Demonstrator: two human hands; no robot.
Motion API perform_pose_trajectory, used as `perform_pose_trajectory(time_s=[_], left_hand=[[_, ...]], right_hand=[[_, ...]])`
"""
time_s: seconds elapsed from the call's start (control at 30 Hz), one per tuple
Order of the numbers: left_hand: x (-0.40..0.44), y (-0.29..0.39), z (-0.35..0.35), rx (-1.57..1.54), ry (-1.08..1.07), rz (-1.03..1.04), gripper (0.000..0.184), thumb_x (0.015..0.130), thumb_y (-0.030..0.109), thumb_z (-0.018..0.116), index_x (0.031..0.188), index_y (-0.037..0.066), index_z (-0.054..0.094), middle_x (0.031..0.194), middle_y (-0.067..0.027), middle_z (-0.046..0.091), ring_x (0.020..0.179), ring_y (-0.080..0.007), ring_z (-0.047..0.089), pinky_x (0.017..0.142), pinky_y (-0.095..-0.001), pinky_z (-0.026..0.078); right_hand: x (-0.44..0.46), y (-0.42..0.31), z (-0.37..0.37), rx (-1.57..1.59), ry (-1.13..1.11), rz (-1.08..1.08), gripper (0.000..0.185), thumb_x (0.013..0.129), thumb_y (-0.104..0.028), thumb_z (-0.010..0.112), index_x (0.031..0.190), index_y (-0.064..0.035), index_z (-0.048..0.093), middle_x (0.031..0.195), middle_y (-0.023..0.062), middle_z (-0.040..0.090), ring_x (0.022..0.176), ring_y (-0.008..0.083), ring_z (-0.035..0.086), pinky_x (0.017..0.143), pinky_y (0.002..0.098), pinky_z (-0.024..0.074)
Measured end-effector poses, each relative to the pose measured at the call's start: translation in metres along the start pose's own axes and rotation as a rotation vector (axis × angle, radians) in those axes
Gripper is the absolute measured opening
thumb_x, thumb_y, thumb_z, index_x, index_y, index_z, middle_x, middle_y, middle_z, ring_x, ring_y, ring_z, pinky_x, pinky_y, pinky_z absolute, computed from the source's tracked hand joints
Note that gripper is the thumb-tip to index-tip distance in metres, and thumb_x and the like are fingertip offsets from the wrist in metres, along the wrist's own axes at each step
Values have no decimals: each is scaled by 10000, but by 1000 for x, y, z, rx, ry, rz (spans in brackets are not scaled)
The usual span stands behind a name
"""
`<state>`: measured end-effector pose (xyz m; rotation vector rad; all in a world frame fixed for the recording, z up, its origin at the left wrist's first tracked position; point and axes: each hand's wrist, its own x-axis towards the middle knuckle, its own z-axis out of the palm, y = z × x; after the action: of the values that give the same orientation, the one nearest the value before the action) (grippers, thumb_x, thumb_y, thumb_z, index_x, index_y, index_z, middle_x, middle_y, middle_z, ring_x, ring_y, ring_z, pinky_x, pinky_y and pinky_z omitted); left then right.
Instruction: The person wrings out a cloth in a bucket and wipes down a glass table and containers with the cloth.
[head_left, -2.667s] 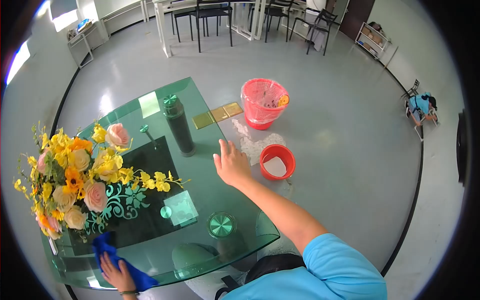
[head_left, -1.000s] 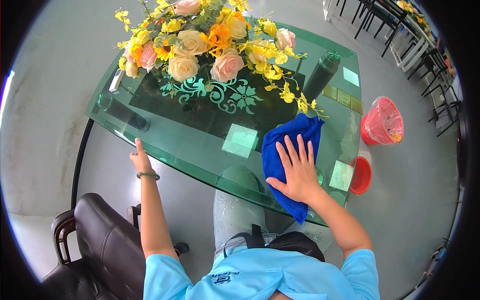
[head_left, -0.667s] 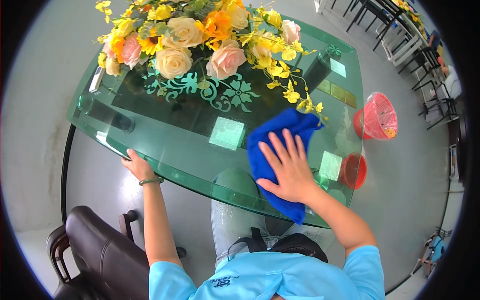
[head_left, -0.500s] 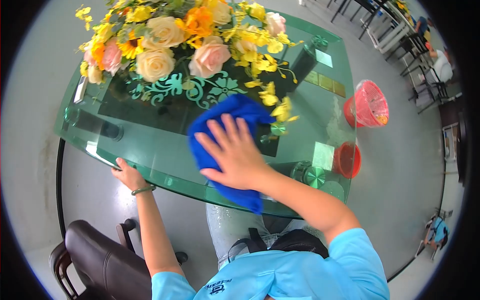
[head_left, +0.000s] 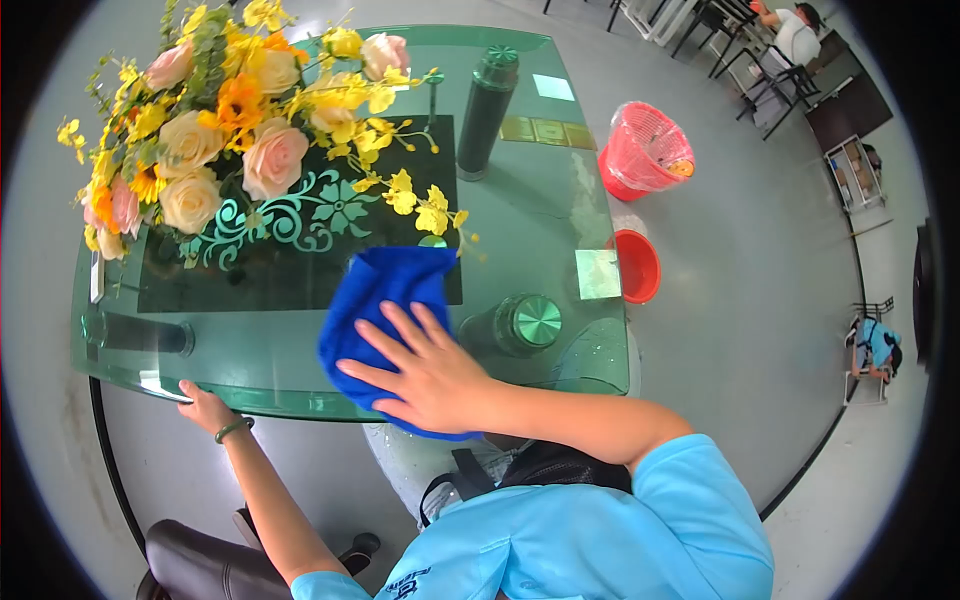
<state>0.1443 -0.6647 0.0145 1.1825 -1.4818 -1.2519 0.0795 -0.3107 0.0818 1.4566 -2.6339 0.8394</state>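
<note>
The right hand (head_left: 430, 375) lies flat, fingers spread, on the cloth (head_left: 375, 285), on the wearer's side of the flowers (head_left: 190, 140). Apart from it, the left hand (head_left: 208, 412) meets the table (head_left: 300, 402) edge; whether it grips cannot be told. The cloth looks light, limp, best held under a palm. A second ago it lay farther right of the flowers.
</note>
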Motion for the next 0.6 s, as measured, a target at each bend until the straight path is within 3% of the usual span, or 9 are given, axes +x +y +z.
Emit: perform_pose_trajectory(time_s=[0.1, 0.23, 0.3, 0.37, 0.43, 0.53, 0.6], left_hand=[[-1, 4, 0, 4, 5, -2, 428, 965, 290, 467, 1155, -92, 432, 1076, -160, 545, 899, -225, 567, 777, -324, 480], [1, 2, -1, -40, -31, -9, 421, 967, 288, 462, 1160, -85, 435, 1073, -153, 550, 896, -218, 567, 766, -324, 484], [1, 1, -1, -12, -16, 0, 416, 969, 292, 461, 1145, -86, 452, 1049, -145, 559, 879, -211, 567, 757, -324, 482], [15, -13, -8, -48, -66, 55, 410, 968, 299, 465, 1104, -87, 479, 1018, -136, 567, 852, -202, 565, 742, -320, 477], [17, -15, -6, -43, -23, 28, 408, 967, 311, 471, 1058, -85, 498, 980, -127, 568, 825, -191, 555, 723, -316, 473], [11, -7, -5, 34, 18, 1, 412, 966, 326, 474, 1029, -80, 496, 947, -119, 558, 801, -185, 542, 711, -317, 474], [14, -9, -7, 58, 24, -3, 414, 966, 328, 472, 1033, -80, 496, 947, -118, 557, 799, -185, 543, 711, -317, 474]], right_hand=[[-54, 16, -34, -99, -86, 154, 621, 808, -392, 622, 1382, -294, 409, 1466, 152, 283, 1353, 431, 204, 1060, 606, 185], [-105, 41, -70, -273, -110, 412, 561, 853, -396, 554, 1379, -252, 423, 1480, 169, 250, 1346, 453, 197, 1059, 600, 170], [-117, 57, -81, -305, -60, 444, 565, 873, -375, 536, 1400, -240, 384, 1462, 191, 270, 1325, 460, 233, 1050, 601, 196], [-121, 74, -87, -329, 19, 550, 562, 896, -360, 507, 1410, -187, 361, 1462, 206, 261, 1321, 469, 233, 1049, 596, 198], [-121, 90, -89, -355, 92, 602, 599, 916, -332, 486, 1423, -74, 295, 1449, 251, 254, 1320, 474, 232, 1051, 571, 217], [-121, 120, -85, -356, 195, 637, 626, 919, -318, 501, 1414, -14, 266, 1426, 291, 265, 1302, 477, 265, 1057, 518, 253], [-117, 140, -84, -68, 398, 823, 633, 924, -307, 513, 1390, 38, 259, 1402, 313, 285, 1279, 471, 312, 1042, 465, 307]])
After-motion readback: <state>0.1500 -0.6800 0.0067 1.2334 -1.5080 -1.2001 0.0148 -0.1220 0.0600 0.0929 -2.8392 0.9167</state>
